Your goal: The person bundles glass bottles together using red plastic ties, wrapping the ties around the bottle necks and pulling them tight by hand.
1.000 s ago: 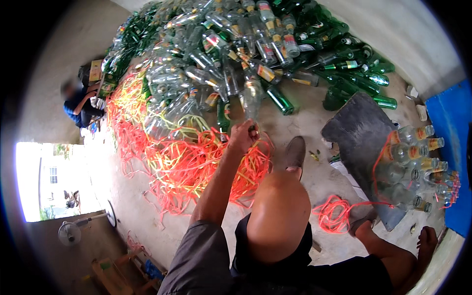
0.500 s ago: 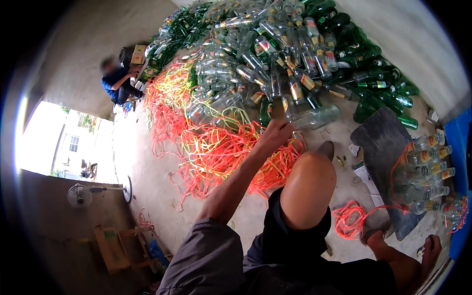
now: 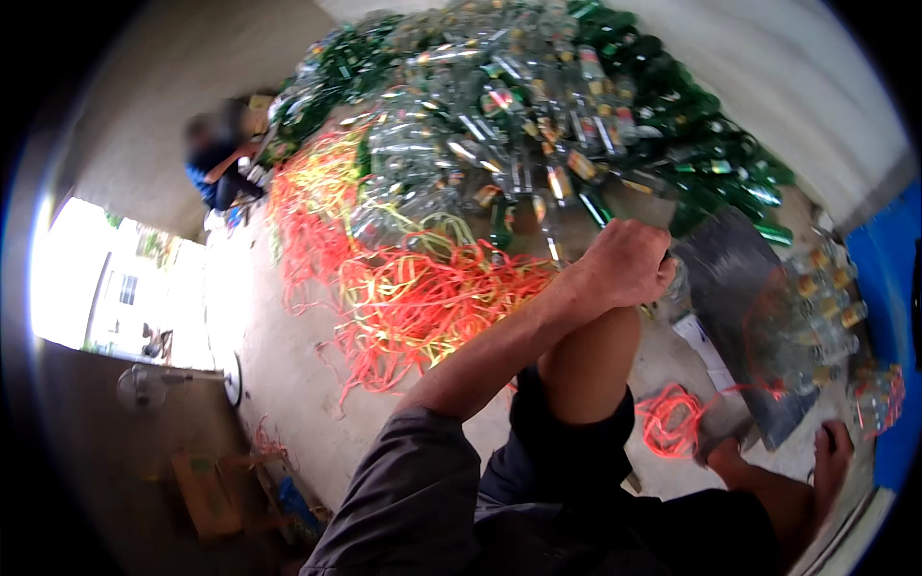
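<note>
We saw the left hand (image 3: 629, 264) wrapped around a clear glass bottle (image 3: 678, 287), mostly hidden, near a dark flat board (image 3: 727, 257). The right hand (image 3: 834, 444), its grip unclear to us, was below clustered clear glass bottles (image 3: 818, 309). Leftward lay tangled orange-yellow plastic strips (image 3: 423, 300).

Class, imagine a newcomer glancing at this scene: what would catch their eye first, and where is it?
The great heap of clear and green glass bottles spreading across the top of the view would probably strike first. Next comes the bright tangle of orange-red and yellow strips on the floor, left of the person's left hand. Far right, a vivid blue panel stands out.
</note>
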`<state>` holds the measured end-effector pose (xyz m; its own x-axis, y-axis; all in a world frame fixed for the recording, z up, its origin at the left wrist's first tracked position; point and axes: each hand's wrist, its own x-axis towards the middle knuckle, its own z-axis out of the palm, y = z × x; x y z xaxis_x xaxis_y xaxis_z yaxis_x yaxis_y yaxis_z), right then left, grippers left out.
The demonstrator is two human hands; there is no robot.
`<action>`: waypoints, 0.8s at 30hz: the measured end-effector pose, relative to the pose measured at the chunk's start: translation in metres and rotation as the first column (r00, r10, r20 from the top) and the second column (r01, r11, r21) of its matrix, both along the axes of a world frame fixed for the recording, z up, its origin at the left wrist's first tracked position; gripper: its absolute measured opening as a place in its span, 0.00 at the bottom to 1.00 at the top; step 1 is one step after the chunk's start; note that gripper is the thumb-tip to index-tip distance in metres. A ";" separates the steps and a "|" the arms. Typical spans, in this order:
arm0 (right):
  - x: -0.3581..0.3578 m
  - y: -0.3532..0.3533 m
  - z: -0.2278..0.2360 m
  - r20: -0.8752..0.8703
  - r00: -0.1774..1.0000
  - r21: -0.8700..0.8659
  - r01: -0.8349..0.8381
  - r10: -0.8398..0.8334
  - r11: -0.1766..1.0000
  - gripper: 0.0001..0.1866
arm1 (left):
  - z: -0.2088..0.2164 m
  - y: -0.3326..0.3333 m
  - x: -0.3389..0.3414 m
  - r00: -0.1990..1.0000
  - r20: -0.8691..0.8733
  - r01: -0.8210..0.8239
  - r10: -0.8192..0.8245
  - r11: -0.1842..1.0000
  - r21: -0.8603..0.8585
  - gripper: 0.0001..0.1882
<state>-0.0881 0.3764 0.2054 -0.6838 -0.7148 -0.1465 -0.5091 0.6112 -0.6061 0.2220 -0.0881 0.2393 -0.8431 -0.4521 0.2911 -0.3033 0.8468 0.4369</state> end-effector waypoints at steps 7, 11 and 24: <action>0.093 -0.118 0.043 -0.048 0.979 -0.249 -0.202 0.196 0.947 0.17 | 0.021 0.075 -0.043 0.947 -0.024 0.320 -0.319 0.940 0.117 0.12; 0.118 -0.141 0.041 -0.059 0.964 -0.311 -0.266 0.261 0.912 0.24 | 0.026 0.127 -0.074 0.892 -0.042 0.450 -0.451 0.870 0.202 0.12; 0.111 -0.095 0.021 -0.186 0.962 -0.323 -0.253 0.201 0.912 0.22 | 0.021 0.165 -0.131 0.767 -0.321 0.581 -0.556 0.387 0.716 0.12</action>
<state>0.0234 0.2816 0.2264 -0.4919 -0.8418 0.2223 -0.7081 0.2383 -0.6647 0.0910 0.0769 0.2604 -0.9887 0.0798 0.1270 0.1393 0.1752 0.9746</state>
